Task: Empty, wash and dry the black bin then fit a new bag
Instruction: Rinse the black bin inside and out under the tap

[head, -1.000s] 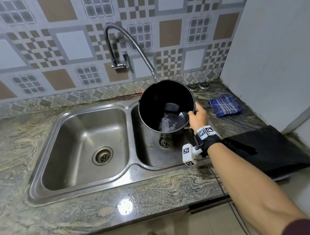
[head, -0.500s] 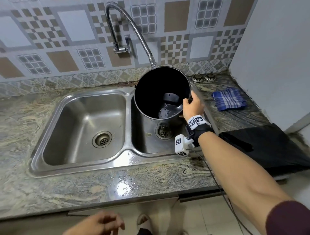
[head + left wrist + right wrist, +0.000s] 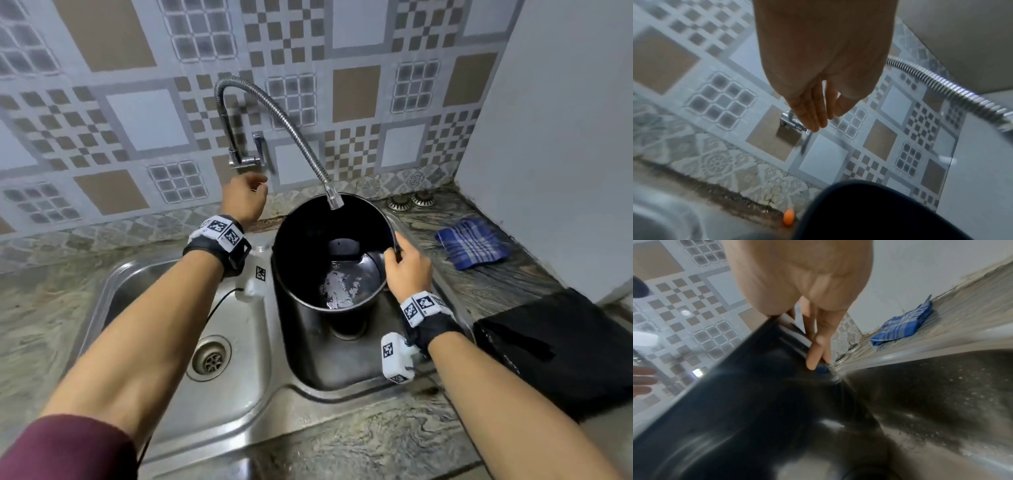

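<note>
The black bin stands upright in the right basin of the steel sink, with a little water glinting on its bottom. My right hand grips its right rim, thumb inside and fingers outside the bin. The flexible tap's nozzle hangs over the bin's far rim; no water runs. My left hand is raised just below the tap valve. In the left wrist view its fingers are straight, close to the valve, holding nothing.
A folded blue checked cloth lies on the counter at the back right. A folded black bag lies on the counter right of the sink. The left basin holds only its drain. A small orange thing sits behind the bin.
My left hand has come up from the bottom of the view to the tap valve. The bin has settled lower into the right basin, still held at its rim.
</note>
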`<action>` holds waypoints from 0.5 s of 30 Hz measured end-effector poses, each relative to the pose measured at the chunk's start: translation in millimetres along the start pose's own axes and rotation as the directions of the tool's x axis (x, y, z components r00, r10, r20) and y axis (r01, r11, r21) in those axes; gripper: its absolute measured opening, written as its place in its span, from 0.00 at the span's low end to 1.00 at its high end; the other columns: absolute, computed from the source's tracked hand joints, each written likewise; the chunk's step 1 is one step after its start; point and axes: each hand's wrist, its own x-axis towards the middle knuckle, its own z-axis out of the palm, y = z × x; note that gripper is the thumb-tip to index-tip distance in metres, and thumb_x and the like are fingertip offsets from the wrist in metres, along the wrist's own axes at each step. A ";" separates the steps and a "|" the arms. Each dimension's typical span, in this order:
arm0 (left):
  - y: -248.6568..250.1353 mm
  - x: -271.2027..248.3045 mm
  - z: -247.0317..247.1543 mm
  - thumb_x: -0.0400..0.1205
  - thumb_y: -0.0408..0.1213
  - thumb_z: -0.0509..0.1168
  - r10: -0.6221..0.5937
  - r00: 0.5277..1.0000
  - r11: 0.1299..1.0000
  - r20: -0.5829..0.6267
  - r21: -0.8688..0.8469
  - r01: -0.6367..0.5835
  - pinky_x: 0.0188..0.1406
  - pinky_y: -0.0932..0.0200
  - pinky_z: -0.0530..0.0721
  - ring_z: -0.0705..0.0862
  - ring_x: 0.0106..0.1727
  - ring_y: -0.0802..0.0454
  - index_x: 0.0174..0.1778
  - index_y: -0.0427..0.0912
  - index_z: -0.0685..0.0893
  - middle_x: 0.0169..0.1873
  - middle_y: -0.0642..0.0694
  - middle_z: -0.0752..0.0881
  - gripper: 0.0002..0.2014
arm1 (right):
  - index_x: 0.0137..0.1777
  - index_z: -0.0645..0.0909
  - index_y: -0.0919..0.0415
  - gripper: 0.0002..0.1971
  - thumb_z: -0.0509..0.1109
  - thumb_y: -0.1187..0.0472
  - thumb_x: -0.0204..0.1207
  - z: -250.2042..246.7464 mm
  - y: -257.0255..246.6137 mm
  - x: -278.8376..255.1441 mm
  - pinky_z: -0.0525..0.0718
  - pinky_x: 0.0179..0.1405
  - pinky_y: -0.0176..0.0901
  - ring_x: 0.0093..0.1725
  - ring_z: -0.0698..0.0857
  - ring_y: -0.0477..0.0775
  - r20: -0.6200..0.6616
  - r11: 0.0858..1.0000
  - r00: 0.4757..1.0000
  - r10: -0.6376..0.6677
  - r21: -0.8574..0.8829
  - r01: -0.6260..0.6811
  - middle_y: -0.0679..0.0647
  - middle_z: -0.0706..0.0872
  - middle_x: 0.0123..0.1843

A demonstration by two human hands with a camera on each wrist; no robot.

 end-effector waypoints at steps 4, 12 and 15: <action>12.7 50.6 4.4 0.84 0.32 0.60 0.140 0.989 0.977 -0.056 0.168 -0.129 0.63 0.51 0.79 0.85 0.62 0.37 0.64 0.34 0.84 0.59 0.34 0.88 0.15 | 0.72 0.80 0.49 0.21 0.68 0.59 0.78 -8.5 19.1 -7.2 0.85 0.50 0.48 0.50 0.88 0.66 -0.026 1.000 1.000 0.016 0.023 -0.015 0.68 0.90 0.48; 19.6 110.6 5.3 0.85 0.38 0.57 0.144 0.988 0.928 -0.057 0.354 -0.115 0.57 0.39 0.84 0.84 0.57 0.27 0.59 0.32 0.81 0.55 0.27 0.86 0.15 | 0.70 0.81 0.46 0.21 0.68 0.57 0.77 -19.2 36.6 -13.7 0.76 0.33 0.40 0.22 0.72 0.49 -0.112 0.999 0.994 0.020 -0.024 -0.023 0.52 0.78 0.24; 21.9 119.2 2.2 0.83 0.34 0.60 0.123 0.991 0.921 -0.050 0.378 -0.095 0.59 0.41 0.84 0.85 0.58 0.29 0.59 0.31 0.84 0.56 0.28 0.87 0.14 | 0.70 0.82 0.47 0.21 0.68 0.58 0.77 -20.5 33.6 -16.1 0.73 0.34 0.37 0.22 0.71 0.47 -0.133 1.000 0.991 0.022 -0.014 -0.024 0.47 0.75 0.22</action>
